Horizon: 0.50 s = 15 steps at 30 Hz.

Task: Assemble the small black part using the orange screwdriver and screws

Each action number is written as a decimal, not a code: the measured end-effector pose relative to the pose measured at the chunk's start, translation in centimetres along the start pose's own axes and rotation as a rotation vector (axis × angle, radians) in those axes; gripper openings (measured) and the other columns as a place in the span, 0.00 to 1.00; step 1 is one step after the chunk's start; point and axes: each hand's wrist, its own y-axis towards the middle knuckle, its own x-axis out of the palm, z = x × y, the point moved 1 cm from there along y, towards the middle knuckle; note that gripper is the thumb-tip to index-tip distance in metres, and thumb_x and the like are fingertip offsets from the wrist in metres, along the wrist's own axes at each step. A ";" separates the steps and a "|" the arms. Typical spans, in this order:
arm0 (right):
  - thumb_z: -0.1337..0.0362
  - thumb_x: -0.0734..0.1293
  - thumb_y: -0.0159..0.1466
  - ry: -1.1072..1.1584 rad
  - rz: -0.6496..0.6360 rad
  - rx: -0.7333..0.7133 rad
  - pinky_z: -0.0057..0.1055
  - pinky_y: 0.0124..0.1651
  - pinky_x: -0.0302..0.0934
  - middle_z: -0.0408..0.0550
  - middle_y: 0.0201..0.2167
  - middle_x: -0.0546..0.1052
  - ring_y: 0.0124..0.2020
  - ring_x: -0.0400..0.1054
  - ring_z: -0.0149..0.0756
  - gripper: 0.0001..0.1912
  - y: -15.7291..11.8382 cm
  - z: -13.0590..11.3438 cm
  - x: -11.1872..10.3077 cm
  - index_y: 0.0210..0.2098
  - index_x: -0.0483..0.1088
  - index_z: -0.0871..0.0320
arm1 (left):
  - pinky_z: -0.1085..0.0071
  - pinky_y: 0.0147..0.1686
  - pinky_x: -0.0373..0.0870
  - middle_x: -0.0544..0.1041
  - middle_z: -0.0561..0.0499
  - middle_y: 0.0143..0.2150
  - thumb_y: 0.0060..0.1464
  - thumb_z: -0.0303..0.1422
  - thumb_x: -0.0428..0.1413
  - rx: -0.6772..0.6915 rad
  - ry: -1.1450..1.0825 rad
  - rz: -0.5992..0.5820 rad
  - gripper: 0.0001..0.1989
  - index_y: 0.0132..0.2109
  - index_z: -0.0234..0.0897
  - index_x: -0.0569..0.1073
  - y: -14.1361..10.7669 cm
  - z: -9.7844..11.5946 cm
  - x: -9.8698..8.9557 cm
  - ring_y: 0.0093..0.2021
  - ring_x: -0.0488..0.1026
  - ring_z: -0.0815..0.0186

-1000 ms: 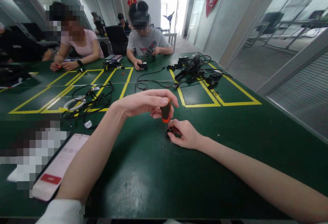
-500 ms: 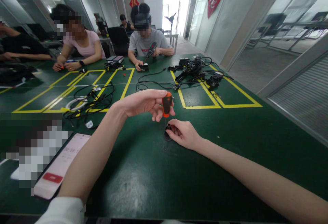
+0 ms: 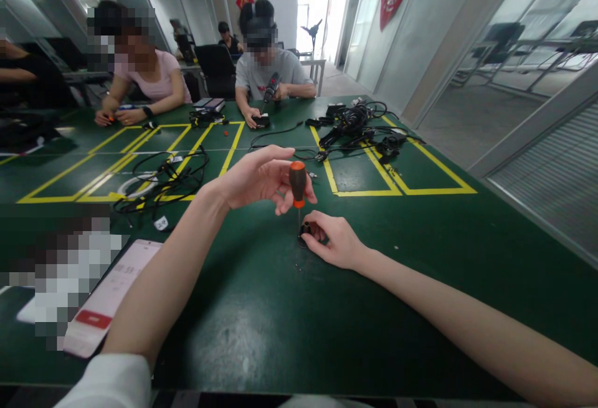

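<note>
An upright screwdriver (image 3: 298,184) with a black and orange handle stands in front of me, its thin shaft reaching down to a small black round part (image 3: 303,235). My left hand (image 3: 261,177) has its fingers curled behind the handle, while the thumb is raised just over the orange cap. On the table, my right hand (image 3: 334,240) pinches the black part from the right. Where the screwdriver's tip meets the part is too small to make out. Tiny metal bits, perhaps screws, (image 3: 298,267) lie just nearer to me.
A phone (image 3: 112,296) lies at left beside my forearm. Black cables (image 3: 187,174) and a white coil are beyond it. A tangle of black cables (image 3: 355,124) sits at back right among yellow tape lines. Across the green table (image 3: 374,333), a person (image 3: 275,71) holds a power drill.
My left thumb has lifted off the screwdriver handle, and its fingers have shifted around it. The right hand keeps its pinch on the black part. The view has moved slightly.
</note>
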 end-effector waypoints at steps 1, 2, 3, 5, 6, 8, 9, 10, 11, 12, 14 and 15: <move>0.64 0.65 0.67 0.002 -0.005 -0.004 0.25 0.28 0.61 0.41 0.29 0.72 0.23 0.66 0.29 0.06 0.0 0.0 0.0 0.43 0.66 0.57 | 0.71 0.29 0.73 0.83 0.37 0.43 0.61 0.52 0.54 -0.003 -0.005 -0.003 0.26 0.40 0.29 0.79 0.0 0.0 0.0 0.29 0.73 0.66; 0.64 0.66 0.65 0.004 -0.010 -0.007 0.25 0.27 0.62 0.42 0.30 0.73 0.23 0.67 0.29 0.08 -0.1 0.0 0.0 0.43 0.65 0.57 | 0.71 0.29 0.73 0.83 0.37 0.43 0.61 0.51 0.54 -0.004 -0.006 -0.002 0.25 0.40 0.30 0.78 0.1 0.0 0.0 0.29 0.73 0.66; 0.64 0.67 0.64 0.004 -0.014 -0.006 0.25 0.27 0.62 0.42 0.31 0.73 0.23 0.67 0.29 0.10 -0.1 0.0 0.1 0.44 0.65 0.57 | 0.71 0.29 0.73 0.83 0.37 0.43 0.62 0.50 0.54 -0.006 0.000 0.000 0.24 0.41 0.30 0.78 0.1 -0.1 0.0 0.28 0.73 0.67; 0.65 0.68 0.62 0.001 -0.015 0.004 0.25 0.27 0.62 0.41 0.30 0.73 0.23 0.67 0.29 0.12 -0.1 0.1 0.1 0.44 0.65 0.56 | 0.72 0.27 0.71 0.83 0.39 0.42 0.62 0.50 0.56 -0.009 0.028 0.014 0.23 0.41 0.30 0.77 0.2 -0.1 0.1 0.28 0.73 0.67; 0.65 0.68 0.61 -0.003 -0.012 0.009 0.25 0.27 0.62 0.41 0.30 0.73 0.23 0.66 0.29 0.13 -0.1 0.1 0.2 0.45 0.65 0.56 | 0.73 0.26 0.70 0.83 0.40 0.41 0.61 0.50 0.57 -0.008 0.046 0.027 0.22 0.41 0.31 0.76 0.2 -0.2 0.1 0.28 0.73 0.67; 0.65 0.68 0.61 -0.014 -0.002 0.005 0.25 0.27 0.62 0.40 0.29 0.73 0.23 0.67 0.29 0.13 -0.1 0.2 0.3 0.44 0.64 0.55 | 0.75 0.24 0.68 0.81 0.43 0.38 0.58 0.49 0.61 0.007 0.082 0.065 0.22 0.42 0.32 0.74 0.2 -0.2 0.3 0.28 0.73 0.68; 0.65 0.68 0.61 -0.019 0.008 -0.010 0.26 0.27 0.62 0.40 0.29 0.73 0.23 0.67 0.30 0.13 -0.1 0.3 0.3 0.44 0.64 0.55 | 0.75 0.23 0.66 0.80 0.45 0.37 0.56 0.49 0.63 0.017 0.098 0.083 0.22 0.42 0.33 0.73 0.2 -0.1 0.5 0.27 0.72 0.69; 0.65 0.68 0.61 -0.025 0.021 -0.031 0.26 0.27 0.62 0.41 0.30 0.73 0.24 0.67 0.30 0.13 -0.1 0.3 0.3 0.44 0.64 0.55 | 0.76 0.23 0.66 0.79 0.46 0.37 0.56 0.49 0.63 0.025 0.117 0.097 0.22 0.43 0.33 0.73 0.2 -0.1 0.6 0.27 0.72 0.69; 0.65 0.68 0.62 -0.030 0.035 -0.053 0.27 0.28 0.63 0.43 0.32 0.74 0.26 0.68 0.31 0.12 0.0 0.3 0.3 0.44 0.64 0.55 | 0.76 0.23 0.65 0.79 0.47 0.37 0.56 0.49 0.63 0.031 0.140 0.107 0.22 0.44 0.34 0.73 0.2 0.0 0.8 0.28 0.72 0.69; 0.65 0.68 0.62 -0.032 0.045 -0.072 0.27 0.29 0.64 0.45 0.35 0.75 0.28 0.69 0.32 0.12 0.0 0.2 0.2 0.44 0.64 0.55 | 0.76 0.23 0.65 0.78 0.48 0.36 0.56 0.49 0.62 0.041 0.170 0.120 0.22 0.45 0.34 0.73 0.2 0.2 1.0 0.28 0.72 0.70; 0.65 0.68 0.63 -0.025 0.050 -0.088 0.29 0.32 0.66 0.48 0.38 0.76 0.31 0.71 0.34 0.12 0.0 0.2 0.1 0.45 0.64 0.55 | 0.75 0.25 0.67 0.78 0.48 0.35 0.58 0.48 0.60 0.076 0.259 0.174 0.21 0.46 0.34 0.74 0.2 0.5 1.5 0.27 0.71 0.70; 0.65 0.68 0.63 -0.017 0.043 -0.083 0.29 0.32 0.67 0.48 0.39 0.76 0.32 0.72 0.34 0.12 0.0 0.2 0.1 0.45 0.64 0.55 | 0.75 0.25 0.68 0.77 0.49 0.33 0.59 0.46 0.58 0.110 0.324 0.216 0.19 0.45 0.33 0.75 0.2 0.7 1.8 0.26 0.70 0.70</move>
